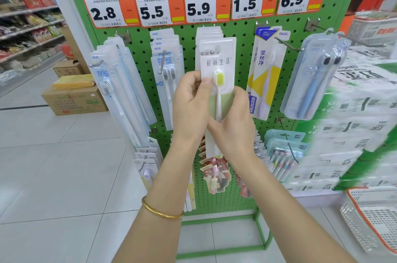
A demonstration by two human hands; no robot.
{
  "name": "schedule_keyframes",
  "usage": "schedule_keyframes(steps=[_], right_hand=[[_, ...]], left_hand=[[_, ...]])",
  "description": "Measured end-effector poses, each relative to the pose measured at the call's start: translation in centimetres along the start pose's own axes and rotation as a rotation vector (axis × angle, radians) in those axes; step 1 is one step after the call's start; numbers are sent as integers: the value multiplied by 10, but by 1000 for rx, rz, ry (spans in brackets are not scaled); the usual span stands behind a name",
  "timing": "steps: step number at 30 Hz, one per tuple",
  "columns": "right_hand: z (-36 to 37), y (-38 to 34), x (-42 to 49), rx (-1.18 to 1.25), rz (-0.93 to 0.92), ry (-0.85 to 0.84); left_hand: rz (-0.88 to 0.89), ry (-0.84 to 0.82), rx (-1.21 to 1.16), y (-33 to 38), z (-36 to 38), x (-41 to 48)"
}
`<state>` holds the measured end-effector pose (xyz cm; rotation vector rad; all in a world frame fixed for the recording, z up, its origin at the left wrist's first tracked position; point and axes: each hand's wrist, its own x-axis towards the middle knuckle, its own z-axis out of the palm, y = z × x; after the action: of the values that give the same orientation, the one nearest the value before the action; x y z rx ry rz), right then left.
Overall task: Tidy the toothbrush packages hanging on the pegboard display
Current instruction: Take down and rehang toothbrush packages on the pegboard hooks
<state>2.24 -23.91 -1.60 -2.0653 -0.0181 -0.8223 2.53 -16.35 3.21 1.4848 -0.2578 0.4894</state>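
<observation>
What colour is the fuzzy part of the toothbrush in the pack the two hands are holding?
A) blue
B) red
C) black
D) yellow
D: the brush head inside the white package, which the left hand and right hand hold by its edges, is plainly yellow.

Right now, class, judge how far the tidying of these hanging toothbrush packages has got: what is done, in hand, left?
Done: the NEW-labelled stack hangs fairly straight. In hand: the left hand and right hand both grip the front white-and-green package of the middle row. Left: the FROG packages and the far-left stack hang slanted.
</observation>
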Motion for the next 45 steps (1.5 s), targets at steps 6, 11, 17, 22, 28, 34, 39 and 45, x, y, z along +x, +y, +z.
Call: schedule_keyframes(steps=[6,11,17,22,28,34,39,45], right_hand=[[3,3,-5,89,-41,68],[7,7,-5,94,-49,55],[15,14,0,87,-27,-3],[14,22,13,160,11,-11],[9,17,71,368,78,101],[6,12,102,477,87,-47],[7,16,104,580,104,-63],[7,11,101,675,75,21]], left_hand=[[-1,42,-72,-2,3,-1],[-19,45,-74,-7,1,3],[-43,38,4,-15,1,9],[-45,10,74,-19,1,20],[-41,-10,176,-26,-1,34],[-44,-23,152,-25,-2,34],[-11,-22,151,-22,-2,33],[-10,-14,195,-24,-3,34]])
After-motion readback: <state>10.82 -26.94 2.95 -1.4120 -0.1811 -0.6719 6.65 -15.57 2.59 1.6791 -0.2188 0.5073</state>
